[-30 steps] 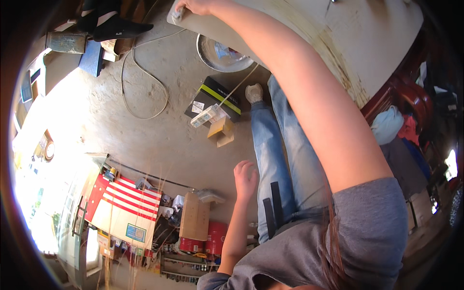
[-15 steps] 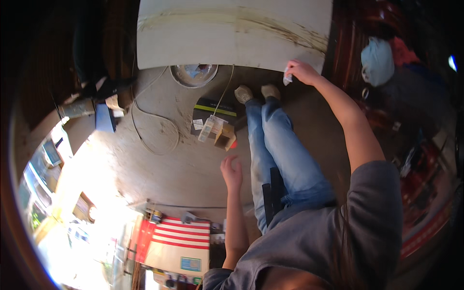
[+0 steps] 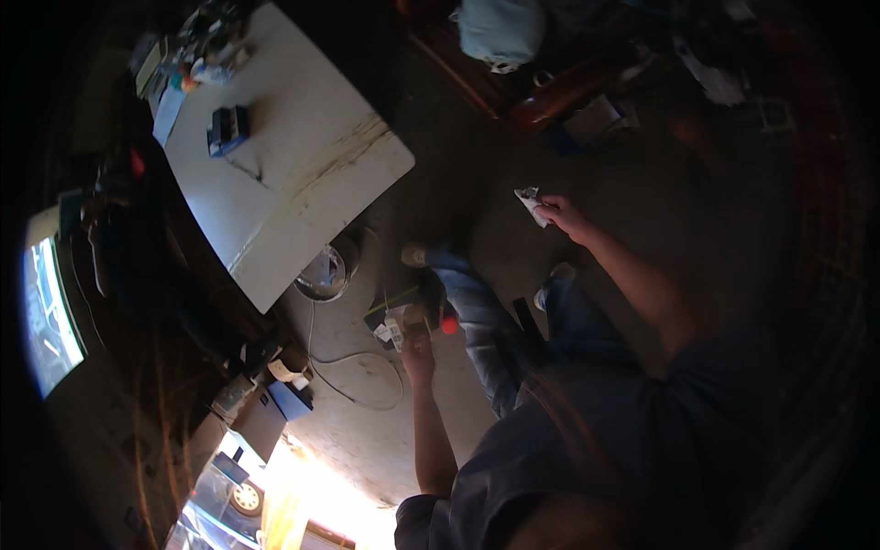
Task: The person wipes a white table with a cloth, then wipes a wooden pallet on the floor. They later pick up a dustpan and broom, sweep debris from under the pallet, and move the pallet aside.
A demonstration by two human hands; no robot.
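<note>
A crumpled white piece of paper or tissue [image 3: 529,204] sticks out past the fingers of my right hand [image 3: 566,217], which is closed on it. That hand is held out over the dark floor, apart from the white table [image 3: 302,192]. My left hand [image 3: 419,359] hangs in front of a dark box [image 3: 383,310] and a white power strip [image 3: 395,326] on the floor. Its fingers are blurred against the things behind them, so their closing is unclear, and no held object shows. A red round thing [image 3: 449,325] lies beside that box.
A blue box [image 3: 227,131] and a heap of small items [image 3: 203,46] sit on the table. Below its edge stands a round metal basin [image 3: 341,275], with a looped cable [image 3: 367,403] nearby. Reddish wooden furniture [image 3: 550,105] holds a pale blue bag [image 3: 500,35].
My view and body have turned to the right; the table now appears farther left. My right hand has moved away from the table edge, still holding the white paper. My feet have stepped apart.
</note>
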